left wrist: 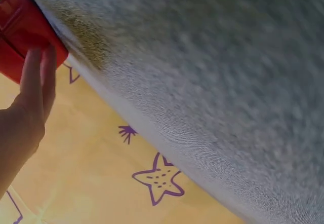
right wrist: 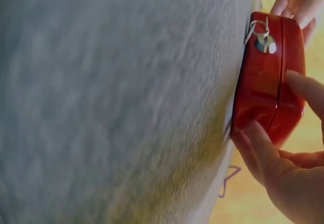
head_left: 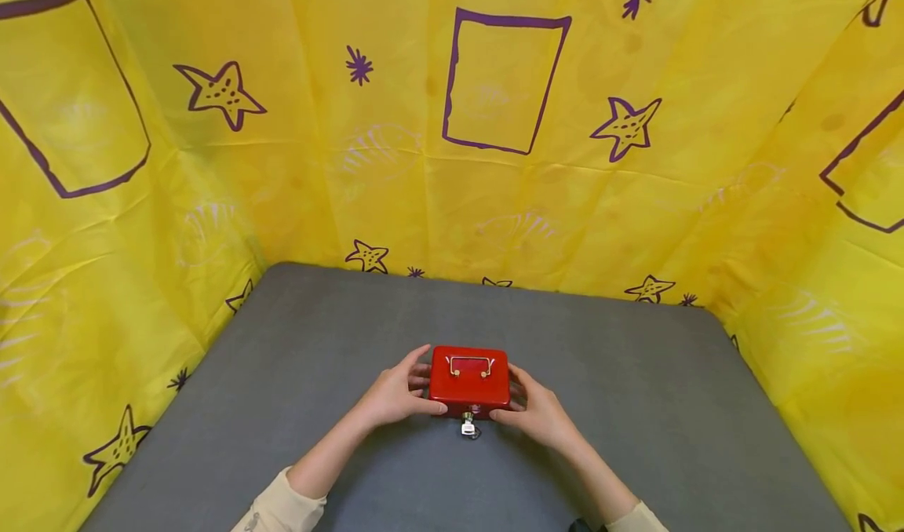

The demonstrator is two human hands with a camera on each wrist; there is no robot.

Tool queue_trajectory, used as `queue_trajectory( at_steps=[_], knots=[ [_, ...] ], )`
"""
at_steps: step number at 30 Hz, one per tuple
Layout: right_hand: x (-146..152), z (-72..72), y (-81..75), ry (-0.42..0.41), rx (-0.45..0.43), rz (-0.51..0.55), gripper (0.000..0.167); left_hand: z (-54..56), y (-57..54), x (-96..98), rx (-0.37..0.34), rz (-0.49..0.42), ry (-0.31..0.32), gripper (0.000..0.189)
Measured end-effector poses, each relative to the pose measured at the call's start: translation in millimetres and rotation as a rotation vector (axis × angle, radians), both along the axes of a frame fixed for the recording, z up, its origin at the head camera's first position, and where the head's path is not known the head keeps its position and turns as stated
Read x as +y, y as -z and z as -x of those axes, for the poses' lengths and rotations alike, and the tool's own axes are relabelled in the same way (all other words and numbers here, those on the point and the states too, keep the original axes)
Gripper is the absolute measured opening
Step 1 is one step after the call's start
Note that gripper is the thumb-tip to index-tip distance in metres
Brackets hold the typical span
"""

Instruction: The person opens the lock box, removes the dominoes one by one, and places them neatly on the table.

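Observation:
A small red metal cash box (head_left: 452, 389) with a folded-down wire carry handle (head_left: 469, 358) sits closed on the grey tabletop. From its front lock hangs a key (head_left: 468, 427) on a ring, seen closer as a key in the lock (right wrist: 265, 43) in the right wrist view. My left hand (head_left: 397, 393) holds the box's left side, thumb at the front corner. On the opposite side, my right hand (head_left: 540, 414) grips it in the same way. The left wrist view shows two fingers (left wrist: 31, 77) against the red side; the underside is hidden.
Grey tabletop (head_left: 339, 320) surrounds the box. Yellow cloth walls (head_left: 297, 171) with purple starfish and frame drawings rise along the back and both sides.

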State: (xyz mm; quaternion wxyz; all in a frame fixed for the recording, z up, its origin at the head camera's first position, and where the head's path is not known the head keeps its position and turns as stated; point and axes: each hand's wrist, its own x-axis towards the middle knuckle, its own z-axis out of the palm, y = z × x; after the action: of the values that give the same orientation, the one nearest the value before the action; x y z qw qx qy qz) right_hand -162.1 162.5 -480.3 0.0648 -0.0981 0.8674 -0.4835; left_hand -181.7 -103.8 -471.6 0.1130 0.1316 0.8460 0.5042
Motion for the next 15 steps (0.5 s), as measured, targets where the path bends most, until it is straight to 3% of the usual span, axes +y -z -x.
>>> queue_trajectory(
  at_steps=[9, 15],
  knots=[
    [5, 5.9, -1.6, -0.046, 0.051, -0.107, 0.102, 4.5, 2.4, -2.6, 0.05, 0.191, 0.141, 0.114],
    [6, 14.5, -2.8, -0.126, 0.077, -0.15, 0.105, 13.0, 8.1, -4.4, 0.037, 0.191, 0.208, 0.118]
  ],
)
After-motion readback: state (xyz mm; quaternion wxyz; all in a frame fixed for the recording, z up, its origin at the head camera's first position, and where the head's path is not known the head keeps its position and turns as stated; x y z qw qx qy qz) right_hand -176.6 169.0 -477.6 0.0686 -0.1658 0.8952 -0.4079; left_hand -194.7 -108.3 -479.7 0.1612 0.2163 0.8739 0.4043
